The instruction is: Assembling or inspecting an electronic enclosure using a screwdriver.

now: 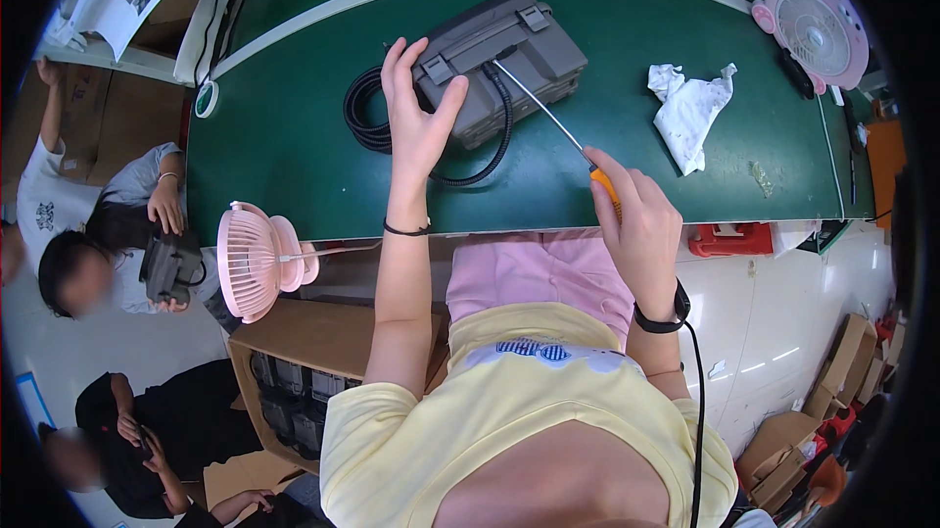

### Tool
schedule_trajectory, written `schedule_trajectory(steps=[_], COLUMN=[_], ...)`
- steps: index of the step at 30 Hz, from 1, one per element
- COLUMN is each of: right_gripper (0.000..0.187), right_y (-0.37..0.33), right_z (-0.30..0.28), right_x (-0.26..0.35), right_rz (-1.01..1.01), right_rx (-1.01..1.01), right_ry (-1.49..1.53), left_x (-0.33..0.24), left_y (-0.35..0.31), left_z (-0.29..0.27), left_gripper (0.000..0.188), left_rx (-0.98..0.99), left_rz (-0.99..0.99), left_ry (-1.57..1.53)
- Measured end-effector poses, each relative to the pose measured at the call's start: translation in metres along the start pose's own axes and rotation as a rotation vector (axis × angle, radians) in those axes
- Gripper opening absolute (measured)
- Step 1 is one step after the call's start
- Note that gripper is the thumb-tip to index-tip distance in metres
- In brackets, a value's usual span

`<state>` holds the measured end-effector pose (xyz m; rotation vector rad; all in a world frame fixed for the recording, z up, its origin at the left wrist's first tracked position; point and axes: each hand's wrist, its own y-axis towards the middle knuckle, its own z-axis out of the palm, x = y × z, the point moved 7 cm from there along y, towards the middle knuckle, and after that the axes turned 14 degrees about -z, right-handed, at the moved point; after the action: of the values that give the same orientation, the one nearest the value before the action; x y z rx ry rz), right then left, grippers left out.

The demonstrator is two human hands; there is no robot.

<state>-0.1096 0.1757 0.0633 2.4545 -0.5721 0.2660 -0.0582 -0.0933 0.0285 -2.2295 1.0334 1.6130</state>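
On the green table lies a grey plastic case [548, 48] with latches along its edge. A black corrugated cable [508, 126] comes out of its side and lies coiled at its left. My left hand [421, 117] rests against the case's left end, fingers spread and thumb apart. In my right hand [636, 219] is a screwdriver [556, 117] with an orange handle and a long metal shaft. Its tip reaches the case's side beside the spot where the cable enters; whether it touches a screw is too small to tell.
A crumpled white cloth [691, 117] lies to the right of the case. Pink fans stand at the far right [818, 28] and at the table's left front edge [257, 262]. Below left, a cardboard box [294, 337] holds several dark cases. Two people are at the left, one holding a similar case [174, 264].
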Motion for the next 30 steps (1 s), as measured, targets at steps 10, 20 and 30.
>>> schedule_trajectory(steps=[10,20,30], right_gripper=[0.031,0.030,0.030], right_y=[-0.012,-0.022,-0.021], right_z=[0.012,0.001,0.001], right_x=[-0.007,-0.007,0.013], right_rz=[0.106,0.137,0.004], right_rx=[0.009,-0.057,-0.049], right_ry=[0.355,0.425,0.087], left_x=[-0.008,-0.020,-0.026], left_y=[-0.005,-0.028,-0.031], left_z=[0.002,0.003,0.001], left_gripper=[0.045,0.042,0.044], left_rx=[-0.007,-0.130,-0.163], left_rz=[0.099,0.121,0.141], left_ry=[-0.044,-0.026,0.005])
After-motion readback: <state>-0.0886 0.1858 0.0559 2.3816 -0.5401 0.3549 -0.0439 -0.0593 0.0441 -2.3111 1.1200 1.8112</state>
